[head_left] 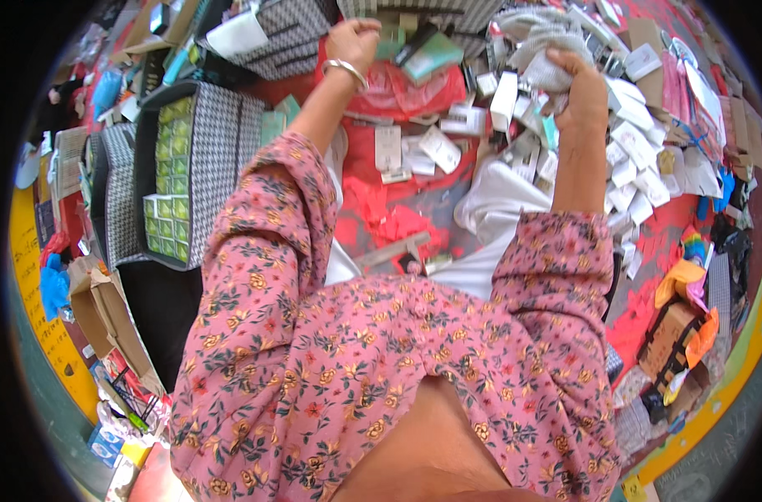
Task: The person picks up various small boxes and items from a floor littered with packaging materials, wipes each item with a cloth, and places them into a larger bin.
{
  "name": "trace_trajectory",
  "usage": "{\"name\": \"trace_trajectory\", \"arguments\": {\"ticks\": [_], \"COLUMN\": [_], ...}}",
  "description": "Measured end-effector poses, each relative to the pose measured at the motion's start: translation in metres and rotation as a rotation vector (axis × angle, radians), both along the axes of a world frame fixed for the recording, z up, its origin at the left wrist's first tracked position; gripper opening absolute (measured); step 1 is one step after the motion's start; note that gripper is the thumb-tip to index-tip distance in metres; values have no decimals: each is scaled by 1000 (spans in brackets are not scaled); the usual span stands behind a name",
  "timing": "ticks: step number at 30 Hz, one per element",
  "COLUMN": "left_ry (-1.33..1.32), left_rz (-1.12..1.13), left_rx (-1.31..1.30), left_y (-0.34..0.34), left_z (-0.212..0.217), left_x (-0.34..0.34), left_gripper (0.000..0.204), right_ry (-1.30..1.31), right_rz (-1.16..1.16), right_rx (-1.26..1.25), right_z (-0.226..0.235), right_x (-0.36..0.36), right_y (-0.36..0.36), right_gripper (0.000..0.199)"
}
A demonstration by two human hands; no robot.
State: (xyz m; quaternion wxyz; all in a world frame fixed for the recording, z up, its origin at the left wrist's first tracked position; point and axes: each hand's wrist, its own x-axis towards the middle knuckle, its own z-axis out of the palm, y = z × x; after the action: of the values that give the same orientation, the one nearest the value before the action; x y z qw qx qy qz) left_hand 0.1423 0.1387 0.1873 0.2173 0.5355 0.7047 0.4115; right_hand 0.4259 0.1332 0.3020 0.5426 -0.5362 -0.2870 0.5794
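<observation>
My right hand (583, 90), at the upper right, grips a crumpled grey-white cloth (541, 52), thumb and fingers closed on its edge. The cloth lies over a heap of small white boxes (636, 146). Further left, my left hand (353, 46), with a silver bangle on its wrist, is closed beside a black-and-white patterned box (284, 38). Its fingertips are curled out of sight, so what they hold, if anything, is hidden. Just right of it, green and black flat packs (431, 57) rest on a red plastic bag (402, 94).
At the left stands a patterned box (218, 138) with rows of small green-windowed packs (171, 184). Between my legs, small white cards (388, 148) lie on red sheeting. An open cardboard box (105, 305) is at the lower left; another carton (669, 339) sits at the right.
</observation>
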Motion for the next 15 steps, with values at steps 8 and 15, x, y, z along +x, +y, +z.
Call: {"name": "trace_trajectory", "arguments": {"ticks": [8,15], "left_ry": [661,694], "left_rz": [-6,-124], "left_rx": [-510,-592], "left_y": [24,27], "left_z": [-20,-14], "left_x": [41,50], "left_gripper": [50,50], "right_ry": [110,186], "right_rz": [7,-58], "right_rx": [36,43], "right_z": [16,18], "right_x": [0,20], "right_y": [-11,-7], "right_gripper": [28,27]}}
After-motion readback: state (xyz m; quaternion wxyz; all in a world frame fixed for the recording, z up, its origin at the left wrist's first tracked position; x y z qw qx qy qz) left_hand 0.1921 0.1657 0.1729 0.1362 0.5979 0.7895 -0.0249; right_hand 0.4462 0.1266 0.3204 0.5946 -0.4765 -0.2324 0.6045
